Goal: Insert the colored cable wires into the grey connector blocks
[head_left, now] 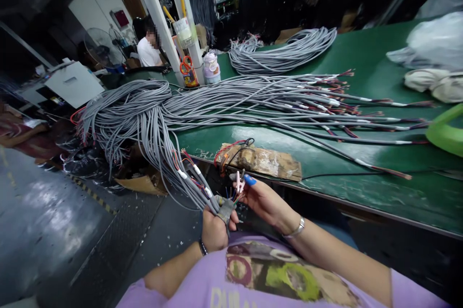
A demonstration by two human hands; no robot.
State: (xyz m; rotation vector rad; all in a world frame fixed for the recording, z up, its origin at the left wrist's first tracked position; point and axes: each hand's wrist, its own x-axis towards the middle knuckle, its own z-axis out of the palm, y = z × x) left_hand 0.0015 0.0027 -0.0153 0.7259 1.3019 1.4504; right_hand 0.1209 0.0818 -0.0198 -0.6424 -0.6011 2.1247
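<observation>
My left hand (215, 231) is closed round a grey cable (211, 206) near its end, with a worn grey wrap (226, 210) at the fingers. Thin coloured wires (235, 199) fan out from the cable end. My right hand (262, 202) pinches at these wires, close above the left hand. A blue cover (249, 180) sits on one of its fingertips. Beside it shows a small pink-and-white piece (239, 183), whose kind I cannot make out. Several more grey cables with white bands and bare coloured ends lie against the left hand.
A large bundle of grey cables (217, 98) spreads over the green table (361, 197) and hangs off its left end. A wooden board (267, 161) with wires lies at the front edge. Behind are a cable coil (285, 52), scissors (186, 64) and a bottle (211, 67). Two people are at left.
</observation>
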